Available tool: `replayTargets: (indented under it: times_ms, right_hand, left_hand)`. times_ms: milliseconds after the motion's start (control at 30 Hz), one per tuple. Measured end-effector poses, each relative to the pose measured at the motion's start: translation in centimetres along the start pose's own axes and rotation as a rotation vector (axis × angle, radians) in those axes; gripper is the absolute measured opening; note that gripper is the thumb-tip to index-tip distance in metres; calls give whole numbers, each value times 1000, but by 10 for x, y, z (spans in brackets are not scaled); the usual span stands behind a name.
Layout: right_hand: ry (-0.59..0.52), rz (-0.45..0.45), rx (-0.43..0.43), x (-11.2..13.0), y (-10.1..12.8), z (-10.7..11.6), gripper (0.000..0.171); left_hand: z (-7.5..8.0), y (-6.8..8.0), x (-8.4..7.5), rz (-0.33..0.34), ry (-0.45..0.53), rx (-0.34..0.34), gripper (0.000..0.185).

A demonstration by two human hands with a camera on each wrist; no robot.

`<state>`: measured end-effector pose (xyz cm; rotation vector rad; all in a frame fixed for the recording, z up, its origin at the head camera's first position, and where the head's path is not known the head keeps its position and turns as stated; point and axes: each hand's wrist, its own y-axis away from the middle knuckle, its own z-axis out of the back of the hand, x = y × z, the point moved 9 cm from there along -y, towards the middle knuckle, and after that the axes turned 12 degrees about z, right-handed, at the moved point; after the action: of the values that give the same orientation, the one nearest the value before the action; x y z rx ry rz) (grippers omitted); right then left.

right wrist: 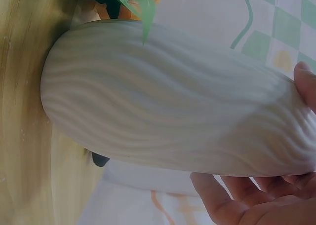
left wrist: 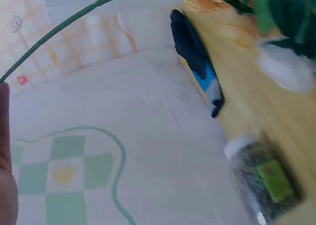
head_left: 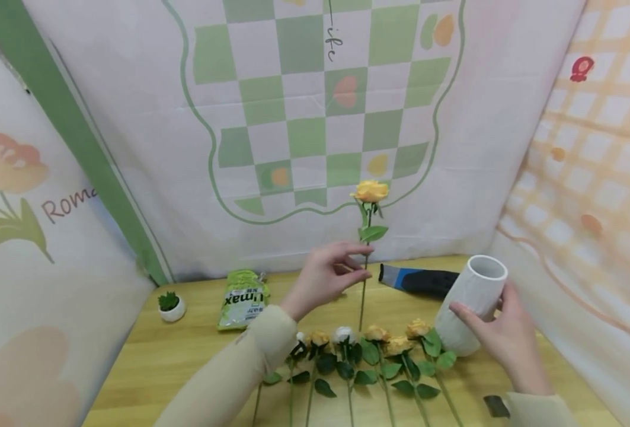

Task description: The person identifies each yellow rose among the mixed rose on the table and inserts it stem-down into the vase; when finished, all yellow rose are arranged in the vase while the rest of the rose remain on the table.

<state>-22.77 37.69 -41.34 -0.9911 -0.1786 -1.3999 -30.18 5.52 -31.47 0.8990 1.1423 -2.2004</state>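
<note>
My left hand point(head_left: 326, 274) pinches the thin green stem of a yellow artificial-looking rose point(head_left: 371, 191), held upright above the table with its bloom on top. In the left wrist view the bare lower end of the stem point(left wrist: 59, 32) sticks out past the fingers. At the right, my right hand point(head_left: 514, 341) grips a white ribbed vase point(head_left: 466, 311) around its upper side. The vase leans to the right, its round mouth facing up and its base down by the tabletop. In the right wrist view, thumb and fingers lie on opposite sides of the vase point(right wrist: 173, 96).
A row of yellow and white roses point(head_left: 377, 333) lies along the front of the wooden table point(head_left: 144, 362). Behind are a black-and-blue handled tool point(head_left: 424, 281), a green packet point(head_left: 242, 302) and a small potted succulent point(head_left: 171, 306). The left wrist view shows a white-lidded jar point(left wrist: 264, 178).
</note>
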Motion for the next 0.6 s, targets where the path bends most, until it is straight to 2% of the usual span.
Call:
replayTargets:
  times_ms: [133,333,467,600]
  right_hand:
    - [6,-1,0,-1,1,0,109]
    - [21,4,-8,-1,2,2,110]
    - [25,2,-8,-1,3,3,109]
    - [22,-19,0,0,4,1,107]
  left_hand:
    - [-10,-26,-20,-77,42,-45,42]
    - [-28,-61,-52,-194,12,-85,41]
    - [-38,-85,-69,-201,17,-78,42]
    - [-47,-105,-83,-204,34,-98,42]
